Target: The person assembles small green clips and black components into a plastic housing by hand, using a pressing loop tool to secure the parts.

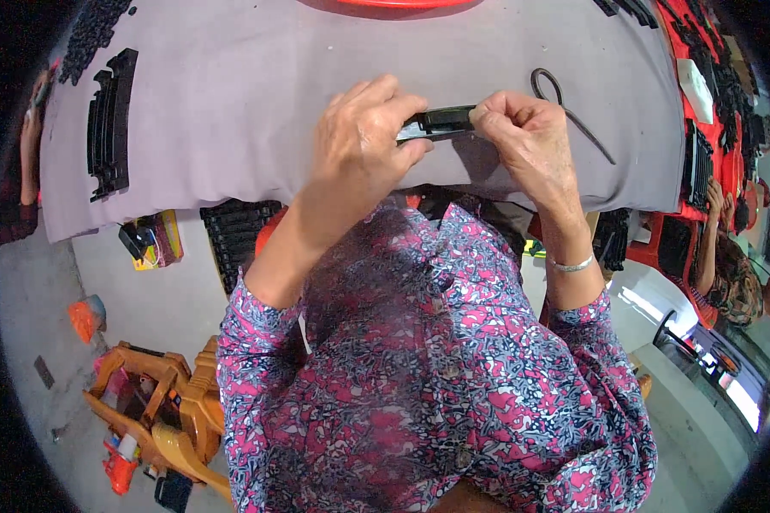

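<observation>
Between my two hands, over the cloth-covered table, is a short black plastic strip-like part [447,122] with a shiny edge. My left hand [370,124] pinches its left end between thumb and fingers. At its right end, the thumb and curled fingers of my right hand [526,128] close on it. A dark rod with a looped end [586,132] lies on the cloth just beyond my right hand. Part of the piece is hidden by my fingertips.
Long black slatted parts [111,124] lie at the table's left, near a heap of small black pieces [94,32]. A red basin [393,7] sits at the far edge. On the right, a co-worker's hands [717,201] are beside a red surface with black parts. A wooden chair [158,393] stands at lower left.
</observation>
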`<state>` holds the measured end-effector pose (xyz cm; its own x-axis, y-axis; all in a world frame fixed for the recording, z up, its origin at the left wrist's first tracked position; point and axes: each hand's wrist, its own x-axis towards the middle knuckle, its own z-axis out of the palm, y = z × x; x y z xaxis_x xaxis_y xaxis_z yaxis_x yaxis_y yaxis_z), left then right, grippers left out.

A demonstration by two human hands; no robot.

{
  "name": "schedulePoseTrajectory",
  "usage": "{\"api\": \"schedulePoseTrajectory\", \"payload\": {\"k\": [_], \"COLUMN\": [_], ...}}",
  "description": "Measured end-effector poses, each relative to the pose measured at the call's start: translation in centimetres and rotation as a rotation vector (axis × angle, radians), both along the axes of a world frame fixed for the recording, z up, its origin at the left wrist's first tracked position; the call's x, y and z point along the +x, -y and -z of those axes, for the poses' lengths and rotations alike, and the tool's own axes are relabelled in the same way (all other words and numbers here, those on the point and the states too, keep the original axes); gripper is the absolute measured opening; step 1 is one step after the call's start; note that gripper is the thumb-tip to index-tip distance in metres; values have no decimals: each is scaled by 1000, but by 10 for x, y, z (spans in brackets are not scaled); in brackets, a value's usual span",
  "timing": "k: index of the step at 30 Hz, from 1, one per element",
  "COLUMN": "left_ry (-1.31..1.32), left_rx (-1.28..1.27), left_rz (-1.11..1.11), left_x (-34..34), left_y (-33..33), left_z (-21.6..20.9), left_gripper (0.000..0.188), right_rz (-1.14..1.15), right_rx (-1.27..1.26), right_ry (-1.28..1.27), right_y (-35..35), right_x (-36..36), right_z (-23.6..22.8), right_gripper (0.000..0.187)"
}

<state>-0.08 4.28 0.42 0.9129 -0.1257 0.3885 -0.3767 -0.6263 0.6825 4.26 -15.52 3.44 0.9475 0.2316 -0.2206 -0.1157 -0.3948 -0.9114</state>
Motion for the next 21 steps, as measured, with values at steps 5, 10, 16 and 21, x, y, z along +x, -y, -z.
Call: {"api": "schedulePoseTrajectory", "payload": {"k": [5,10,16,21], "left_ry": [-16,-13,-36,-37], "left_rx": [32,30,-44,-113], "left_rz": [0,14,31,50], "left_x": [-1,-2,-3,-6], "left_y": [-1,-1,-4,-6], "left_z": [-5,-4,-9,-9], "left_gripper": [30,32,36,36], "right_rz": [-8,-3,3,24], "right_rx": [-33,-133,-279,-394], "right_ry": [43,82,182,284], "right_y": [-2,-5,-11,-17], "right_x": [3,3,1,-2], "right_z": [2,0,-2,-6], "right_gripper": [21,21,20,19]}}
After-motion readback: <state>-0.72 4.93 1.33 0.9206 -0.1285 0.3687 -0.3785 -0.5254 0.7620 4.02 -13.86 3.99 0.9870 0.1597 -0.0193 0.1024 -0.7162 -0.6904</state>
